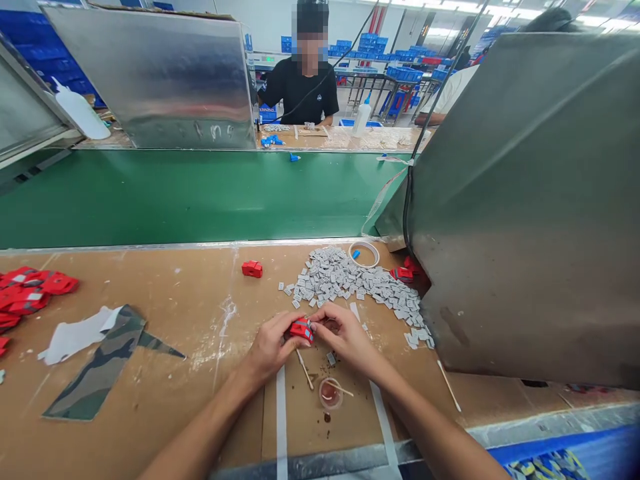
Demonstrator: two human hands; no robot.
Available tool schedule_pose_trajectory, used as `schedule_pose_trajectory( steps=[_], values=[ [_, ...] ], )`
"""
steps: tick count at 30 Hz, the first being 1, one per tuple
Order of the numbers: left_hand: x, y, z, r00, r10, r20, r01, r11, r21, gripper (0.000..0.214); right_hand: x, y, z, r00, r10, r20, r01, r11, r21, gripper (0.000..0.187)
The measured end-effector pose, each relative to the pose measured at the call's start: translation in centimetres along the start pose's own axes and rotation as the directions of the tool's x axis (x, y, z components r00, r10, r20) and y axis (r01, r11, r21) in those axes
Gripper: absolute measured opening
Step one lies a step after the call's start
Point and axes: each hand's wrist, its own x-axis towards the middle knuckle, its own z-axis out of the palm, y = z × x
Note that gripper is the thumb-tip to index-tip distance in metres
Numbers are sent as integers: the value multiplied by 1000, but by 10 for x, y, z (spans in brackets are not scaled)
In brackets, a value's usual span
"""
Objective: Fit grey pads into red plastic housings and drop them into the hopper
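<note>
Both hands, left (271,345) and right (345,335), pinch one boxy red plastic part (302,329); flat grey chips (350,280) heaped on brown desk (165,293).

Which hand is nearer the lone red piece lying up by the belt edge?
Left. The left hand sits almost directly below the lone red piece; the right hand is further off to its right.

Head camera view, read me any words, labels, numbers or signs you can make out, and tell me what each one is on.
No text here can be read.
Metal panel: faint scrawled marks low down, not legible.
Co-worker's black shirt: small pale logo, too small to read.
Red part held by the left hand and right hand: no visible lettering.
Grey chips: blank or too small.
</note>
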Motion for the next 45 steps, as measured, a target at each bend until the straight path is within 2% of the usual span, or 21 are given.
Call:
schedule_pose_trajectory(
  steps=[6, 9, 12, 15, 20, 27, 30, 34, 38, 45],
  values=[
    [3, 3, -1, 1000, -10, 24, 10, 1000, -12, 24, -1, 7, 7, 999, -9, -34, 10, 999, 32, 14],
    [1, 1, 0, 998, -33, 53, 34, 999, -9, 22, -1, 8, 6, 998, -62, -32, 60, 997, -46, 15],
    [0, 0, 0, 995, -59, 79, 62, 997, -34, 22, -1, 5, 4, 989, -144, 15, 144, 978, -154, 18],
    [1, 1, -1, 992, -80, 95, 84, 995, -45, 20, -1, 2, 3, 983, -172, 58, 180, 963, -199, 17],
    [1, 6, -3, 990, -104, 95, 109, 993, -44, 13, -4, 0, 10, 986, -164, 33, 167, 967, -193, 15],
    [-1, 11, -4, 989, -128, 78, 132, 990, -57, 15, -9, 0, 19, 988, -147, -44, 136, 972, -191, 12],
    [-1, 10, -6, 990, -117, 85, 122, 990, -68, 15, -7, 3, 18, 991, -116, -59, 106, 983, -150, 11],
    [2, 8, -8, 986, -143, 81, 151, 983, -104, 20, 0, 7, 13, 1000, -13, -14, 14, 1000, 6, 8],
    [4, 10, -8, 968, -239, 74, 248, 958, -147, 28, 4, 10, 13, 998, 70, 2, -70, 985, 158, 22],
    [2, 8, -6, 956, -285, 70, 293, 942, -163, 28, 4, 11, 13, 999, 40, 4, -41, 990, 135, 31]
  ],
)
